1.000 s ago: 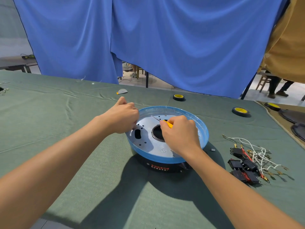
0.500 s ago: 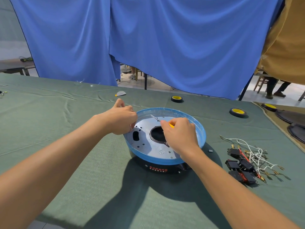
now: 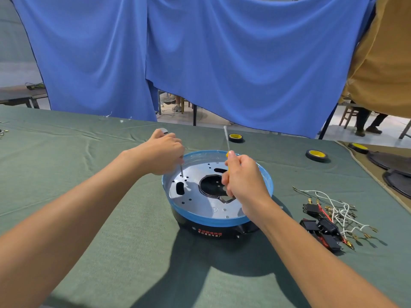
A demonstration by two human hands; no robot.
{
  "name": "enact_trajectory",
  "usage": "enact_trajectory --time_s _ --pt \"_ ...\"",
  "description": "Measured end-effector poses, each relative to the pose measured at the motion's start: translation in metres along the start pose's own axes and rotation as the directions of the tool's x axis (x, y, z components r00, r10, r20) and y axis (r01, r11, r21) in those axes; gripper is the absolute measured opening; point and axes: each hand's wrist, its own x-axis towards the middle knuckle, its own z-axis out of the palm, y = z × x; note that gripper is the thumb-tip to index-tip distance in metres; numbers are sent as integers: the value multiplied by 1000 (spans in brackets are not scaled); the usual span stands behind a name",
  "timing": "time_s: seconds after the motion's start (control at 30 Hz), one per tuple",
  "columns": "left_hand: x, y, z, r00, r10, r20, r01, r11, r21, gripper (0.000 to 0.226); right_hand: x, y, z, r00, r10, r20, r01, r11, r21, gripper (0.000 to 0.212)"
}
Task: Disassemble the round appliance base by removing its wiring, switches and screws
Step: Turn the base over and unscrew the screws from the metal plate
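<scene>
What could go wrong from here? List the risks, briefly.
1. The left hand holds a thin tool tip-down on the plate, and neither hand steadies the base. The tip may skid or the base may shift.
2. The right hand grips the screwdriver with its shaft pointing up, so a careless swing could jab something.
3. The wires lie loose beside the right forearm and might get swept aside.
</scene>
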Motion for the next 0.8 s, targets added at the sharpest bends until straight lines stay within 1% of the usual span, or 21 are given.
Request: enact_trajectory --time_s 0.07,0.1,0.17,0.2,0.3,0.37,0.43,0.53,0.67,0.73,0.8 --pt "1 6 -10 999 -40 -17 38 992 -121 27 2 -5 -7 998 8 60 -17 987 161 24" --pt "2 11 -15 998 -59 -25 53 979 -199 26 3 -7 -13 997 -13 74 -2 981 194 19" --pt "3 23 -26 995 -87 -52 63 933 -354 25 4 -11 -27 995 -77 64 67 986 152 12" --pt "4 30 -31 993 -95 -71 57 905 -421 25 5 -12 -36 994 -103 48 96 988 120 12" --pt "9 56 -44 988 -94 -120 13 838 -546 24 5 -12 -62 991 -131 -26 133 988 75 22" --pt "15 75 -50 988 -80 -135 -18 797 -603 24 1 -11 -77 989 -138 -43 140 989 51 16" --pt "21 94 -53 987 -69 -148 -41 769 -638 24 -4 -9 -88 991 -134 -17 134 989 66 10" --pt "31 122 -55 985 -44 -169 -82 740 -668 25 -9 -1 -105 995 -102 15 100 989 106 8" --pt "44 154 -51 988 3 -156 -113 705 -700 29 -10 14 -127 996 -84 -23 85 995 56 6" --pt "49 166 -50 988 1 -154 -115 668 -735 27 -11 23 -137 998 -54 -16 54 997 52 6" --pt "53 175 -49 990 3 -144 -112 652 -750 26 -11 30 -145 999 -34 -2 34 998 54 6"
